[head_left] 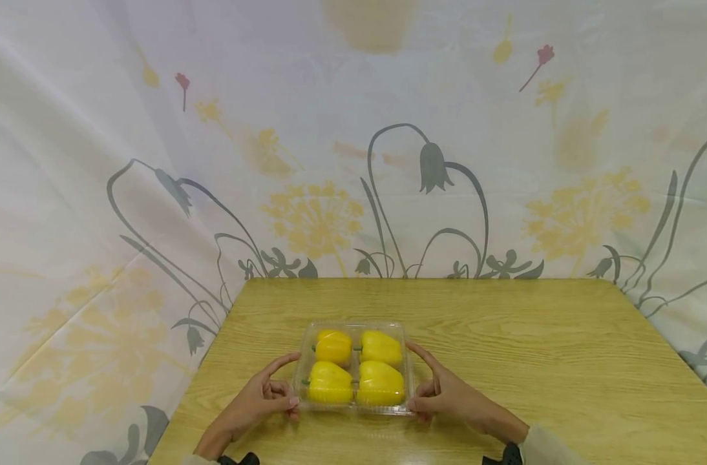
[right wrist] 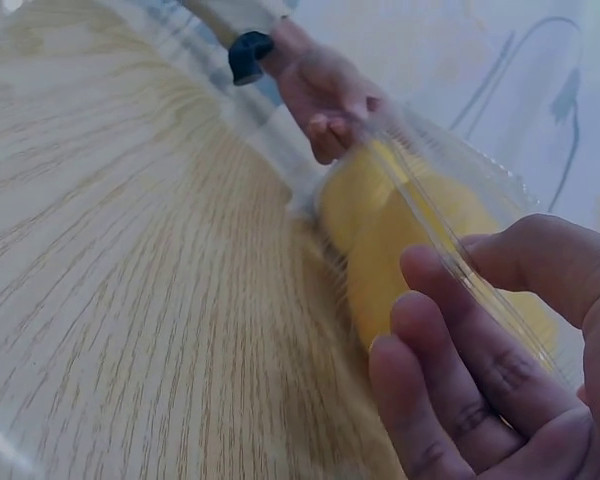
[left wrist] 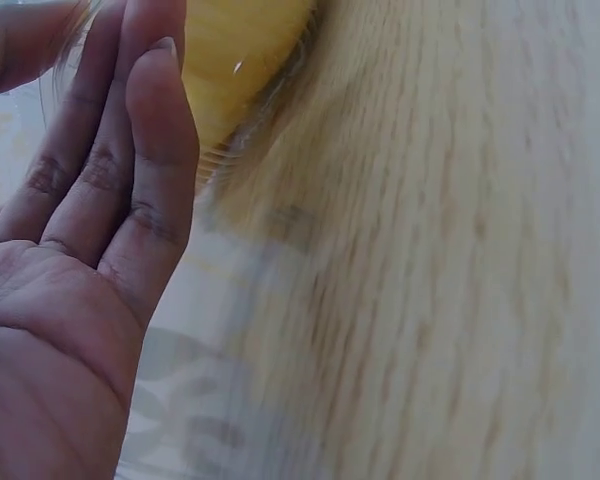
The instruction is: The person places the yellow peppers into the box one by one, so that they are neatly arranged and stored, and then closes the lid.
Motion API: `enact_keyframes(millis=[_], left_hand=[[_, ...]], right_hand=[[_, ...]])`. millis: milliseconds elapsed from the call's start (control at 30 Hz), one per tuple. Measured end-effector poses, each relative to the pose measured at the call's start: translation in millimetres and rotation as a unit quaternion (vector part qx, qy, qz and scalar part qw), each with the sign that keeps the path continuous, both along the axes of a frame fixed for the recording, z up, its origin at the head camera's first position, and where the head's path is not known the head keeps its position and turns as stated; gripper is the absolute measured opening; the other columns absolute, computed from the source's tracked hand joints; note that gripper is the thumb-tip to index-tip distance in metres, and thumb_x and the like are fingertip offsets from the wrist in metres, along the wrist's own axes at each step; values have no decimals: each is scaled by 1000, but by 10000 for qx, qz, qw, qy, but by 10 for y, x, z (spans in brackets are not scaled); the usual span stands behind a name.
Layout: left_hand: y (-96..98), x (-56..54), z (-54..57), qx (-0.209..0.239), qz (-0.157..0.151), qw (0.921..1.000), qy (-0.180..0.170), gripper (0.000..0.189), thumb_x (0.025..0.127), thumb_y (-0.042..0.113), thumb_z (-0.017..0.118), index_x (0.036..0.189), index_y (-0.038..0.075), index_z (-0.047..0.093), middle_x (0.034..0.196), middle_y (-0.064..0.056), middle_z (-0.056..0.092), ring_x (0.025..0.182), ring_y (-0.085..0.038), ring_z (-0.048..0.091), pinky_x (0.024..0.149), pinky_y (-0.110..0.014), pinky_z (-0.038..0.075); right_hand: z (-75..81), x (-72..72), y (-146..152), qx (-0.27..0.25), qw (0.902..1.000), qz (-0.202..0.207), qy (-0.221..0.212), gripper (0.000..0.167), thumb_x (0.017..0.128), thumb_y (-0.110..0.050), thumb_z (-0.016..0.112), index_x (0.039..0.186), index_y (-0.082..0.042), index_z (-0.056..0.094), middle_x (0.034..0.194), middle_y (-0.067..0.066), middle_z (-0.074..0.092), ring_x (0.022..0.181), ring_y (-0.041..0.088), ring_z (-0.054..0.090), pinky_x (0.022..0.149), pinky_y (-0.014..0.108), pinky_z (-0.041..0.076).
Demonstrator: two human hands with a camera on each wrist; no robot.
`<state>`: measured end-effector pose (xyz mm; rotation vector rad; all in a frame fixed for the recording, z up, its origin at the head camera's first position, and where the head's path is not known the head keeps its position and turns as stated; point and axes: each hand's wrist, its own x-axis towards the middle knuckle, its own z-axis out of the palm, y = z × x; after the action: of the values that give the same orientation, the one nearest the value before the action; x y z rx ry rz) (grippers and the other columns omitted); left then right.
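Note:
A clear plastic clamshell box (head_left: 382, 410) with several yellow bell peppers (head_left: 380, 383) in it is near the table's front edge, left of centre. My left hand (head_left: 266, 397) grips its left side, thumb at the near corner and index finger stretched along the edge. On the opposite side, my right hand (head_left: 452, 397) pinches the rim between thumb and fingers, as the right wrist view also shows. Yellow shows through the plastic beyond my left fingers (left wrist: 160, 130) in the left wrist view. Whether the box's underside touches the table cannot be told.
The wood-grain table (head_left: 534, 349) spreads behind the box and far to its right. A pale cloth (head_left: 330, 97) printed with flowers hangs behind the table and along its left side. Dark wrist straps (right wrist: 248, 57) are on the forearms.

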<state>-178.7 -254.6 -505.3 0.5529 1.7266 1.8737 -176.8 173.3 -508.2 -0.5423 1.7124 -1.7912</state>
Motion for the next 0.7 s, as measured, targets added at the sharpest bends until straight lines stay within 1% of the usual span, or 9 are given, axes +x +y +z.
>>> enact_keyframes(millis=[200,333,500,600,700], left_hand=[[18,15,-20,60,111,9999,29,85,99,-3,64,165,10,12,93,-8,71,82,-21,73,85,-43,60],[24,16,-39,81,135,9999,65,86,98,-4,65,165,9,13,92,-6,72,81,-20,73,83,-40,61],[41,14,-40,259,137,9996,34,86,97,-6,66,164,7,14,91,-7,72,79,-20,73,80,-38,62],[44,13,-40,376,125,9992,-31,86,96,-8,66,164,5,14,91,-7,73,78,-20,73,78,-37,62],[40,6,-40,390,125,9991,-87,87,96,-8,66,164,5,14,91,-7,73,77,-19,73,77,-36,62]], right_hand=[[13,9,-15,-87,9999,0,-56,106,98,-9,72,166,-29,-7,98,29,71,73,18,66,70,34,59],[20,13,-21,-147,9999,38,-24,108,97,-6,72,166,-27,-9,98,26,72,77,20,69,70,33,60],[28,13,-19,-158,9999,32,-16,109,96,-6,73,166,-26,-9,97,27,71,80,23,71,70,34,60],[39,17,-17,-138,9999,28,-14,109,96,-6,73,166,-26,-9,95,26,71,79,23,71,70,34,60],[40,17,-14,-150,9999,35,-13,110,96,-6,74,166,-25,-9,95,25,72,78,22,70,69,33,60]])
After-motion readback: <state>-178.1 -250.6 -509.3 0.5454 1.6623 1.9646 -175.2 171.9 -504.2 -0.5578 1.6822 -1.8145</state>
